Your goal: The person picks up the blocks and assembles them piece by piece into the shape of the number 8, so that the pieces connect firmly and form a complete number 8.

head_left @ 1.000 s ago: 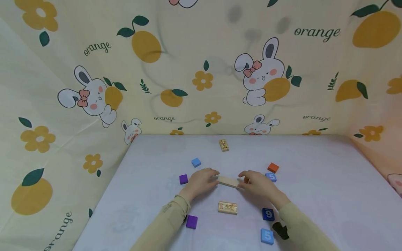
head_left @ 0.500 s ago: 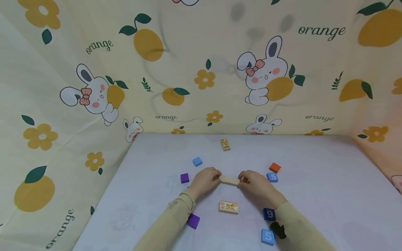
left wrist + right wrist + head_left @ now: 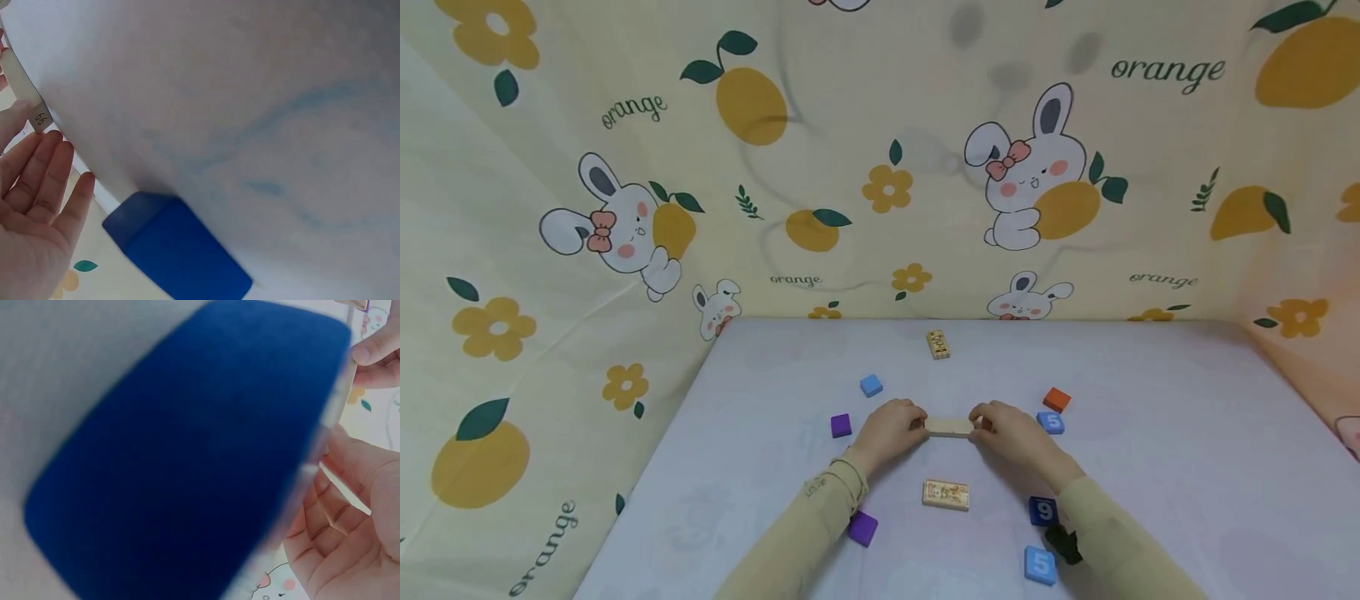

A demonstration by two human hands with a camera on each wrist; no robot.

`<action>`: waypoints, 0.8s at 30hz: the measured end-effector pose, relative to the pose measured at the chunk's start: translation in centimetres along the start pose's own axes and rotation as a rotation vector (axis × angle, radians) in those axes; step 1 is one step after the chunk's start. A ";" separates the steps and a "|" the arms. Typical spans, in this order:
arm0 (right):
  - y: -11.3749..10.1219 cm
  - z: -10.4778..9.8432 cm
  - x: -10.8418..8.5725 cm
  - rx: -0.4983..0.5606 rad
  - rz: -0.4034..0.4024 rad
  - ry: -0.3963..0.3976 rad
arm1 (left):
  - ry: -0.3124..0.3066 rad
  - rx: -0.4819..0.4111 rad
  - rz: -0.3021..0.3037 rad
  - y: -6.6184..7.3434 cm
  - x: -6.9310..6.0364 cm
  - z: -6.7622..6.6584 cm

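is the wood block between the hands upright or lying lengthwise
Lengthwise: in the head view, the block stretches from left hand to right hand.

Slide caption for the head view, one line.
Left hand and right hand hold opposite ends of a pale wooden block, beyond a printed wooden block.

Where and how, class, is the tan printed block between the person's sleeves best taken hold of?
Probably pinch the tan printed block across its long edges at mid-length, from above: it lies flat, longer than wide, with both edges free.
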State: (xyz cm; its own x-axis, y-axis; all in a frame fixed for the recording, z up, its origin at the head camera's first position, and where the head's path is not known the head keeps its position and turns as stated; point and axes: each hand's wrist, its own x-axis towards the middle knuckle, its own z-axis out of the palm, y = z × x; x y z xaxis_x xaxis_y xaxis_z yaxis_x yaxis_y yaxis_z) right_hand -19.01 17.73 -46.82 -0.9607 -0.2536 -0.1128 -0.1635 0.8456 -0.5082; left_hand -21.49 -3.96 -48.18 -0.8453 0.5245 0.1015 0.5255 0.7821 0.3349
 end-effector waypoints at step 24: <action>6.1 -5.3 -3.6 -0.080 0.004 0.142 | 0.026 0.114 0.028 -0.2 0.6 -0.2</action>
State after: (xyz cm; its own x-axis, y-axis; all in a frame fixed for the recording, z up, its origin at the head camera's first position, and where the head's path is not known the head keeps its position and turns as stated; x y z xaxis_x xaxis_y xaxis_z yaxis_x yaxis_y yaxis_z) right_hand -17.77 26.24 -45.01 -0.9825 -0.1862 0.0103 -0.1719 0.8826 -0.4376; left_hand -22.13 -3.86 -47.94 -0.8318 0.5388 0.1335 0.5549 0.8015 0.2230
